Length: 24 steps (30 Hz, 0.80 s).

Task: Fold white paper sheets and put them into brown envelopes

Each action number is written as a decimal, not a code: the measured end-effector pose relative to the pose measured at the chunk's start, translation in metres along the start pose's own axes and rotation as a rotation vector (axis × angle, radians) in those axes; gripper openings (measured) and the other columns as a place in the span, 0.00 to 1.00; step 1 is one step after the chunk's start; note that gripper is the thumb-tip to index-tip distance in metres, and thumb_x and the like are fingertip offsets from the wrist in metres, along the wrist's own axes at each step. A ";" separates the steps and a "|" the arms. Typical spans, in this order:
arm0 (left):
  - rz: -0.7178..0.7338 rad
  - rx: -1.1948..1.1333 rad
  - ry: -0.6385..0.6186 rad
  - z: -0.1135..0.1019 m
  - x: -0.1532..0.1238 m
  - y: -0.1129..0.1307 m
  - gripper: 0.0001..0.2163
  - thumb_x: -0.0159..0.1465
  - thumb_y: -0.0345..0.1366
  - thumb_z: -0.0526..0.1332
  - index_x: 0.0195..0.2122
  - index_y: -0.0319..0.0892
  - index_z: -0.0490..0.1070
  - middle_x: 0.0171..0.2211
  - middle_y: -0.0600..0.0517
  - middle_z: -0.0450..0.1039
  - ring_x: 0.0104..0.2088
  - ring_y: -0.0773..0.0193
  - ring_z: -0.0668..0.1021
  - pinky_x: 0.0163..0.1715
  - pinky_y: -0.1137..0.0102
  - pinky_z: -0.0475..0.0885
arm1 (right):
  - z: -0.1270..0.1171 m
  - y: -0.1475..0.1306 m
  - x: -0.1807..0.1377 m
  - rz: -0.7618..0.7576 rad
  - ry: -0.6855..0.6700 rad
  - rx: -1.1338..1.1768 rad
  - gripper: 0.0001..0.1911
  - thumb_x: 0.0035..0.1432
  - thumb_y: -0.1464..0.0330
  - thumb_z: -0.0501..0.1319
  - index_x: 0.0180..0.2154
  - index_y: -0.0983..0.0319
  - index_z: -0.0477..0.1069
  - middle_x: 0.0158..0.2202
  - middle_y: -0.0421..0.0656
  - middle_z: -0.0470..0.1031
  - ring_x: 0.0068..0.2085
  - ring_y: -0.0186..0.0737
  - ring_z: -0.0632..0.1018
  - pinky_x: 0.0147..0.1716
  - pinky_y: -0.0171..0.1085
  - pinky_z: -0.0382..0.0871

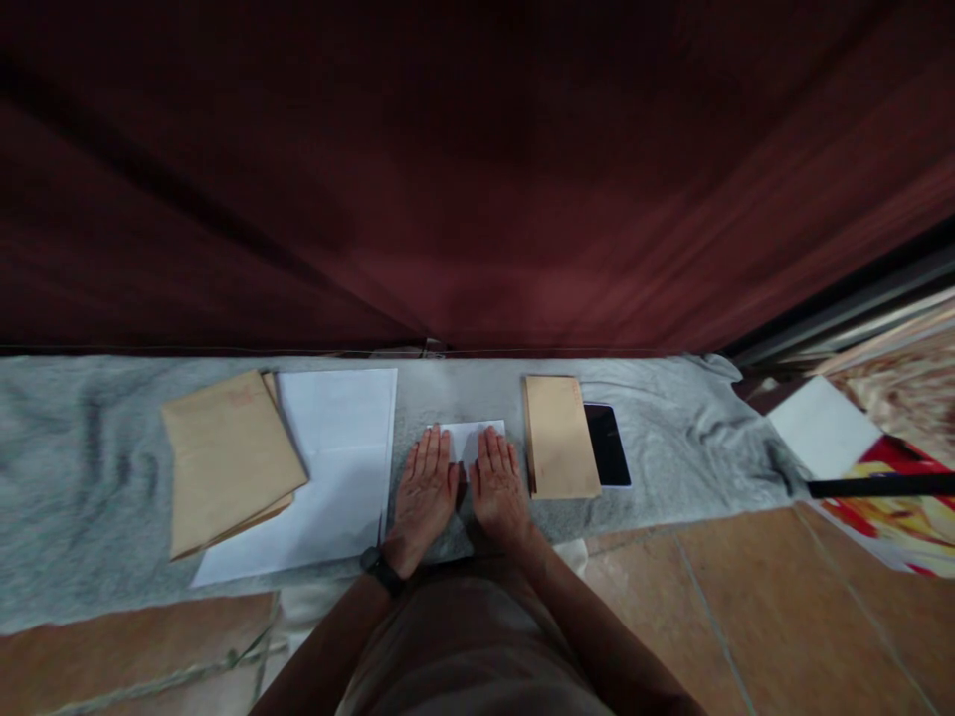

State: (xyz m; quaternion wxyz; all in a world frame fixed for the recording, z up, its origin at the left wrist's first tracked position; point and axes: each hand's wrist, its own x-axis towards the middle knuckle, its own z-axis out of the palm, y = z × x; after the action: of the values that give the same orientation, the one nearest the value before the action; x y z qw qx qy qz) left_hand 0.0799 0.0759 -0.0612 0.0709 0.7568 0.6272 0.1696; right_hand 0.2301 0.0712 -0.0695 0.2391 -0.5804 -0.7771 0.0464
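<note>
A small folded-looking piece of white paper [467, 436] lies on the grey cloth straight ahead of me. Both of my hands rest on it, palms down, so most of it is covered. My left hand [427, 489] presses flat on its left part, fingers stretched out and pointing away from me. On the right part lies my right hand [498, 487], also flat with straight fingers. The two thumbs are close together near the paper's lower edge. Neither hand grips anything.
Left of my hands are large white sheets [339, 477], partly under a stack of brown envelopes [235, 452]. To the right lie narrower brown envelopes [561, 438] and a dark-screened phone [608, 446]. A dark red curtain [477, 199] hangs behind the grey cloth [686, 447].
</note>
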 end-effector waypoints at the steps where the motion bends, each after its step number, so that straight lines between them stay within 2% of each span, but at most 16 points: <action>1: 0.009 0.011 -0.015 0.000 0.000 0.000 0.28 0.72 0.32 0.46 0.73 0.31 0.55 0.74 0.36 0.52 0.75 0.49 0.53 0.72 0.49 0.53 | 0.001 -0.003 0.001 -0.028 -0.029 0.016 0.30 0.74 0.68 0.50 0.73 0.68 0.52 0.73 0.57 0.56 0.74 0.54 0.58 0.69 0.60 0.59; 4: 0.017 0.035 -0.045 -0.001 0.000 -0.001 0.28 0.71 0.30 0.47 0.73 0.32 0.56 0.74 0.37 0.51 0.75 0.49 0.52 0.72 0.49 0.52 | 0.002 -0.010 0.001 -0.073 -0.069 0.040 0.29 0.74 0.66 0.51 0.72 0.64 0.55 0.73 0.53 0.59 0.74 0.50 0.59 0.70 0.57 0.59; 9: -0.017 0.026 -0.004 -0.001 -0.001 -0.001 0.27 0.73 0.35 0.47 0.73 0.35 0.56 0.74 0.37 0.50 0.75 0.48 0.53 0.72 0.47 0.52 | -0.001 -0.001 -0.008 -0.069 -0.039 -0.011 0.31 0.75 0.63 0.51 0.72 0.71 0.54 0.73 0.59 0.58 0.74 0.53 0.58 0.69 0.56 0.60; 17: -0.051 0.019 0.044 -0.001 -0.006 -0.005 0.28 0.74 0.36 0.45 0.72 0.29 0.54 0.73 0.35 0.54 0.74 0.48 0.56 0.71 0.48 0.55 | -0.005 0.011 -0.017 -0.030 0.019 -0.067 0.37 0.75 0.58 0.51 0.75 0.71 0.43 0.73 0.62 0.55 0.73 0.57 0.60 0.67 0.58 0.62; 24: -0.101 0.067 0.069 0.002 -0.009 -0.008 0.28 0.74 0.34 0.45 0.72 0.26 0.53 0.72 0.33 0.56 0.73 0.46 0.58 0.70 0.48 0.59 | -0.006 0.011 -0.023 -0.010 0.016 -0.101 0.38 0.75 0.57 0.50 0.74 0.74 0.43 0.73 0.63 0.54 0.73 0.58 0.60 0.68 0.57 0.60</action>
State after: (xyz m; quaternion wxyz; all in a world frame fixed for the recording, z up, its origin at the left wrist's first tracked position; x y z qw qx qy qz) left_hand 0.0716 0.0688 -0.0669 0.0324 0.7200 0.6718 0.1709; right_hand 0.2470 0.0520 -0.0756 0.2160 -0.5881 -0.7794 0.0013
